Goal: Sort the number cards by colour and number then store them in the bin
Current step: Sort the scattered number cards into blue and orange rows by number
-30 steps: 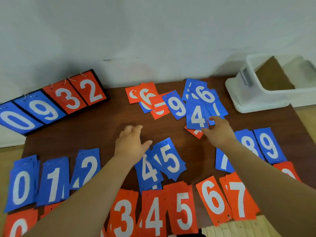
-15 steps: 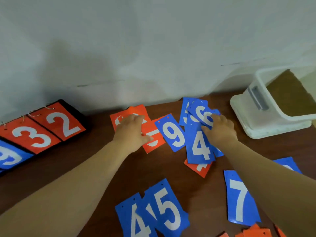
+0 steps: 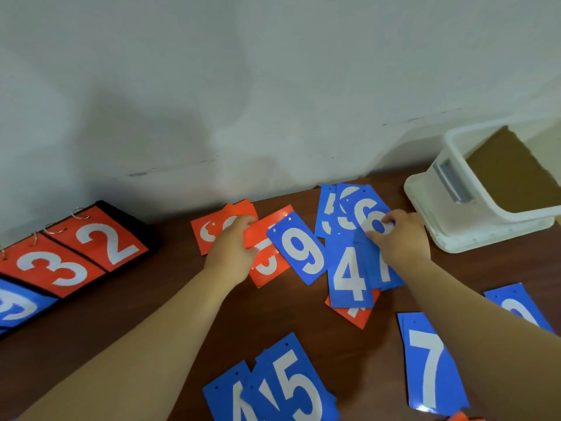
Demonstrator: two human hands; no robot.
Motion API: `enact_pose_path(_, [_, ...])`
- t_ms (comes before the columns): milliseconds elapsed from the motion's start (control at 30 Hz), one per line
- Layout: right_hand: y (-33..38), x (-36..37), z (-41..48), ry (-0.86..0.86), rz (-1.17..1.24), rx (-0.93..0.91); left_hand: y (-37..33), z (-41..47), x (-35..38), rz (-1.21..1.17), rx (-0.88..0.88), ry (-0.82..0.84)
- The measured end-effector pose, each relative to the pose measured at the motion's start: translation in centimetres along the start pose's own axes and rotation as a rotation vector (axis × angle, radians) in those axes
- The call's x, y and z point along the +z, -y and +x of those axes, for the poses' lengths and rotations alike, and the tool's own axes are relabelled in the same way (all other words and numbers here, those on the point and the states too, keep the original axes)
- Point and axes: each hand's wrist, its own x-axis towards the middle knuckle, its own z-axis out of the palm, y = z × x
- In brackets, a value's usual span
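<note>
Unsorted pile just left of the bin. The right hand pinches the blue 6 card, nearest the bin; the left hand lies on the orange cards farther from it, grip unclear. The 6 is best slid off sideways, sparing the blue 9 card. Bare table opens away from the bin, toward the person.

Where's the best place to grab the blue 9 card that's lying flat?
The blue 9 card lies flat and tilted. Probably pinch its near bottom corner, coming from the front: that corner sits on bare table, while its top rests on an orange card.
</note>
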Motion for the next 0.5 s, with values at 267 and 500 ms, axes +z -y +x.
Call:
enact_pose_path(267, [-1.1,-2.9,-2.1,-0.235,0.099,-0.085,1.9,-8.7,-3.7,-0.170,-0.200,-0.296])
enact_pose_path(500, [-0.9,-6.6,-9.1,-0.171,0.558,0.006,-0.9,-17.0,-4.4,-0.416,-0.304,-0.284])
